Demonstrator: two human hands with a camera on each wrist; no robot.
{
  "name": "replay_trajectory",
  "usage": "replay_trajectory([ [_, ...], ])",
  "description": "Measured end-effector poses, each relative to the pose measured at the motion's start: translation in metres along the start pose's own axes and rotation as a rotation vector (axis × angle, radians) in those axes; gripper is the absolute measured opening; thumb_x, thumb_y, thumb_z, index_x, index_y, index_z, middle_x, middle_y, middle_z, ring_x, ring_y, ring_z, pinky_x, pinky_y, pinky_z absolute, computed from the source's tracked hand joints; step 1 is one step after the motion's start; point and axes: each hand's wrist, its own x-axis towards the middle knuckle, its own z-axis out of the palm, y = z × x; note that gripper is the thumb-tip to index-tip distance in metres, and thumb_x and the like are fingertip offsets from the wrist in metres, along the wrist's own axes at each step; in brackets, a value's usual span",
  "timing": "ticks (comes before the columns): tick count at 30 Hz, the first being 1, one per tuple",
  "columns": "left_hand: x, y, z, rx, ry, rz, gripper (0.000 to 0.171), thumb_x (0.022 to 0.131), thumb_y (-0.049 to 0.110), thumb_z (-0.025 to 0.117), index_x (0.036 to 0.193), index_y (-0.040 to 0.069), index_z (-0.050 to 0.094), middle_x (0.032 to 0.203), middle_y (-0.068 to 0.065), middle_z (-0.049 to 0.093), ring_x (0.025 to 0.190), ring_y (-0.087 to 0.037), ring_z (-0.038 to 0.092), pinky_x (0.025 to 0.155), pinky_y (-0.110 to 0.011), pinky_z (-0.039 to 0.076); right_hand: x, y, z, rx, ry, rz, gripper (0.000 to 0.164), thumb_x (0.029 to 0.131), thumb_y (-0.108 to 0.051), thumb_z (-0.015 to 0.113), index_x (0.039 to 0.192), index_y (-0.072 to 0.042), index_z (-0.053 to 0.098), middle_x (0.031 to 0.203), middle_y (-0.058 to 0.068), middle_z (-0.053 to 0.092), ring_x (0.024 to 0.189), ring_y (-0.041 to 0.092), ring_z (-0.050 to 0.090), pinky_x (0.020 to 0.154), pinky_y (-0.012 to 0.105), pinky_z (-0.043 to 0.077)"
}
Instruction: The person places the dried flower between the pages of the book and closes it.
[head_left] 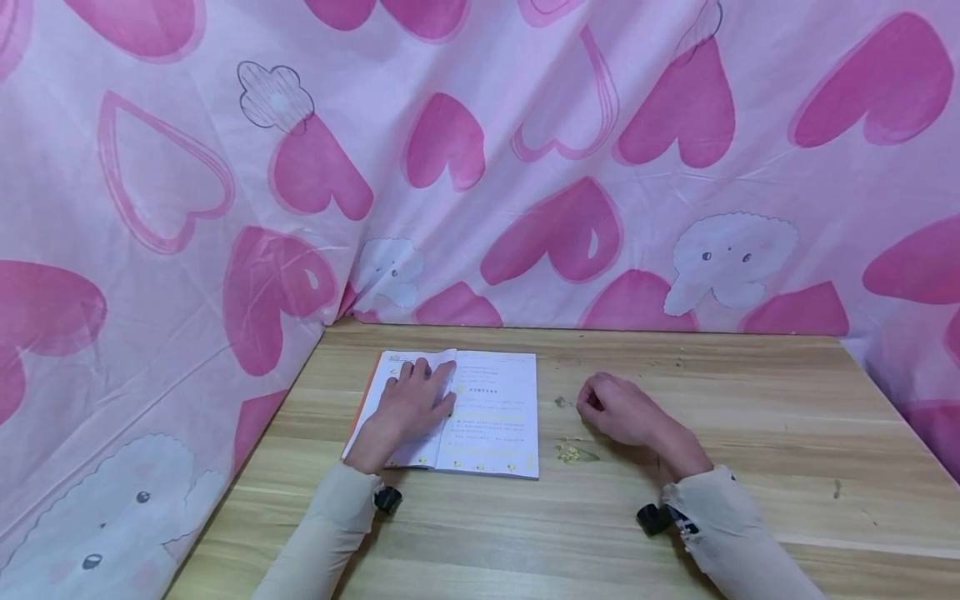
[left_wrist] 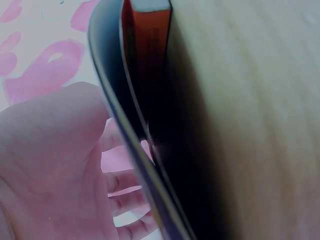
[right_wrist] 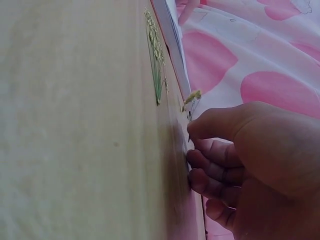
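An open book [head_left: 495, 417] with printed white pages lies on the wooden table. Across its left page rests my left hand [head_left: 411, 404], fingers spread and mostly straight. The left wrist view shows that hand [left_wrist: 55, 160] beside the raised book edge, with an orange part of the book [left_wrist: 151, 42] beyond. Right of the book, my right hand [head_left: 626, 410] is curled low over the table. Its thumb and forefinger pinch the thin stem of a small dried flower [right_wrist: 192, 97]. Another dried sprig [head_left: 570, 452], with yellowish heads and green stems, lies flat nearer the book's right edge.
The wood-grain table [head_left: 750, 417] extends right and toward me, with a few small dark specks on it. A pink heart-print cloth [head_left: 540, 208] hangs behind the table and along its left side. Dark wrist cameras [head_left: 654, 518] sit below both hands.
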Motion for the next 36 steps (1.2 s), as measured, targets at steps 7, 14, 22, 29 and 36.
replay_trajectory([
  [7, -0.002, 0.0, -0.001, -0.009, -0.012, 0.016, 0.066, 0.108, 0.049, 0.061, 0.166, 0.026, 0.041, 0.132, -0.019, 0.051, 0.121, -0.037, 0.047, 0.091, -0.056, 0.048, 0.0, -0.003, 0.002, -0.007, 0.031, -0.034, 0.006, 0.106, -0.017, 0.064, 0.107, -0.012, 0.069, 0.101, 0.0, 0.064, 0.089, 0.014, 0.057, 0.079, 0.032, 0.052],
  [14, -0.005, 0.008, -0.005, -0.006, -0.068, 0.018, 0.065, 0.107, 0.055, 0.059, 0.166, 0.035, 0.041, 0.134, -0.024, 0.048, 0.119, -0.039, 0.045, 0.094, -0.058, 0.045, 0.001, -0.01, 0.008, -0.017, 0.05, -0.034, 0.005, 0.107, -0.019, 0.064, 0.108, -0.014, 0.067, 0.101, -0.001, 0.063, 0.09, 0.015, 0.057, 0.078, 0.032, 0.052],
  [22, -0.005, 0.011, -0.004, 0.018, -0.078, 0.001, 0.065, 0.108, 0.056, 0.058, 0.167, 0.036, 0.041, 0.143, -0.028, 0.047, 0.127, -0.043, 0.045, 0.105, -0.064, 0.045, 0.002, -0.016, 0.014, -0.021, 0.084, -0.052, 0.006, 0.107, -0.021, 0.066, 0.105, -0.016, 0.066, 0.1, -0.001, 0.063, 0.089, 0.014, 0.057, 0.078, 0.03, 0.052],
  [29, -0.003, 0.01, 0.001, 0.026, -0.075, 0.004, 0.064, 0.108, 0.056, 0.056, 0.167, 0.036, 0.04, 0.141, -0.029, 0.047, 0.125, -0.043, 0.045, 0.103, -0.064, 0.045, 0.004, -0.023, 0.017, -0.011, 0.093, -0.075, 0.006, 0.107, -0.022, 0.067, 0.105, -0.016, 0.067, 0.101, -0.002, 0.063, 0.089, 0.012, 0.057, 0.078, 0.03, 0.052],
  [36, -0.003, 0.011, 0.002, 0.038, -0.075, 0.003, 0.064, 0.109, 0.056, 0.056, 0.167, 0.036, 0.04, 0.136, -0.027, 0.047, 0.122, -0.041, 0.044, 0.1, -0.061, 0.045, 0.006, -0.032, 0.022, -0.02, 0.093, -0.08, 0.006, 0.106, -0.022, 0.068, 0.102, -0.017, 0.067, 0.099, -0.003, 0.063, 0.087, 0.012, 0.057, 0.077, 0.03, 0.052],
])
